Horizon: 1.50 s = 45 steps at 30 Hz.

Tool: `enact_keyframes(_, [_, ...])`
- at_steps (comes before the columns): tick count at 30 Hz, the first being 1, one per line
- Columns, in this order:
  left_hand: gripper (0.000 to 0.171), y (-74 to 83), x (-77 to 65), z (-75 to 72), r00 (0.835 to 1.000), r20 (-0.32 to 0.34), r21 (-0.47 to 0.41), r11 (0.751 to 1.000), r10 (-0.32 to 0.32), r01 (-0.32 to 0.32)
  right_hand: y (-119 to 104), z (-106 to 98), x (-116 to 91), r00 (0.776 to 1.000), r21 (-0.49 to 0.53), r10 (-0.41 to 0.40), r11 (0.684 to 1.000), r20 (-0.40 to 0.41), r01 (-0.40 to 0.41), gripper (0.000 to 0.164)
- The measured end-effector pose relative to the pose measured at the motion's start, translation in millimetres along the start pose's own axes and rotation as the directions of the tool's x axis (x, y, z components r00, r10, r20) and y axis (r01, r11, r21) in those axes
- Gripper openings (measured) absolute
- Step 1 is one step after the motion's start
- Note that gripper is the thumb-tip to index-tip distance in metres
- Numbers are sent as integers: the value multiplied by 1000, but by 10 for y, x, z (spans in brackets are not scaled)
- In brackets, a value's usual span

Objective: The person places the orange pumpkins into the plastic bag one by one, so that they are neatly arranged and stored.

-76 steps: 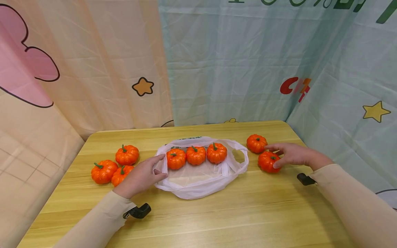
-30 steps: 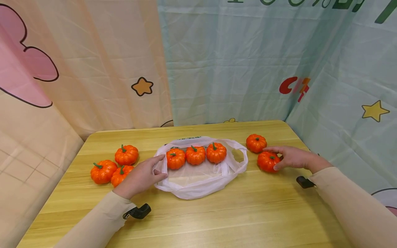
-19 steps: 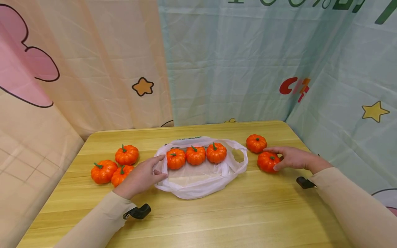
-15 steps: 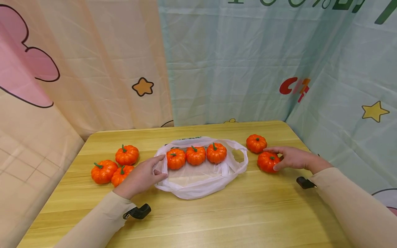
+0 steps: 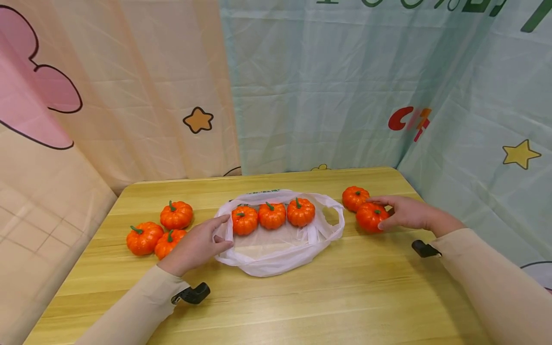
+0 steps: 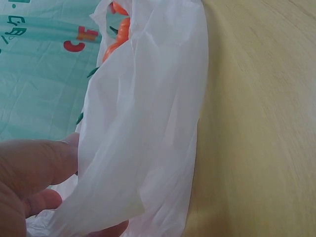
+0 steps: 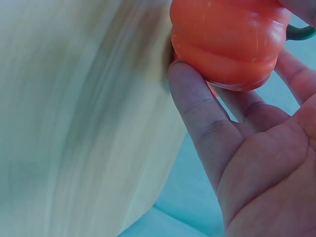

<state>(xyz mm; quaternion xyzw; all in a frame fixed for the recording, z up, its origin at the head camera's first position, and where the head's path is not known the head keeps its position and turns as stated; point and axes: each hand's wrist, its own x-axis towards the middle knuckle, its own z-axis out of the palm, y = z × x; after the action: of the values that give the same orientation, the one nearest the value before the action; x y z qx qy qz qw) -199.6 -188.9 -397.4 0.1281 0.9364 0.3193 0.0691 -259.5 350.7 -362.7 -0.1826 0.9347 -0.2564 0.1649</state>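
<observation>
My right hand grips a small orange pumpkin with a green stem, fingers behind it and thumb in front. In the right wrist view the held pumpkin sits between the fingertips, over the table. Another pumpkin stands just behind it. At the left end of a white plastic bag, my left hand holds the rim. The left wrist view has the bag's side between thumb and fingers, some of them hidden by the plastic. Three pumpkins lie in a row inside the open bag.
Left of the bag, three more pumpkins are grouped on the wooden table, one partly behind the left hand. Printed cloth curtains hang along the back and sides.
The right hand has taken a firmer grip on the front right pumpkin and shifted it slightly up and back, against the view of the one behind. Left hand and bag have stayed put.
</observation>
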Motion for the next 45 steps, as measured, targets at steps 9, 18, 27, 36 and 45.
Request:
enact_keyframes(9, [76, 9, -1, -6, 1000, 4, 1, 1000, -3, 3, -247, -36, 89, 999, -18, -31, 999, -33, 30, 80])
enact_keyframes(18, [77, 14, -15, -15, 1000, 0, 6, 1000, 9, -9, -613, -34, 243, 996, 4, -86, 996, -22, 86, 80])
enact_keyframes(27, [76, 15, -17, -12, 1000, 0, 3, 1000, 13, -13, -1009, -2, 446, 990, -8, -138, 990, 36, 138, 79])
enact_keyframes(36, [77, 33, -35, -18, 1000, 6, 0, 1000, 16, -16, -1287, 64, 574, 980, 11, -186, 983, 72, 186, 79])
enact_keyframes(45, [77, 44, -44, -32, 1000, 2, 1, 1000, 8, -8, -1473, 124, 629, 978, 89, -188, 980, 87, 180, 83])
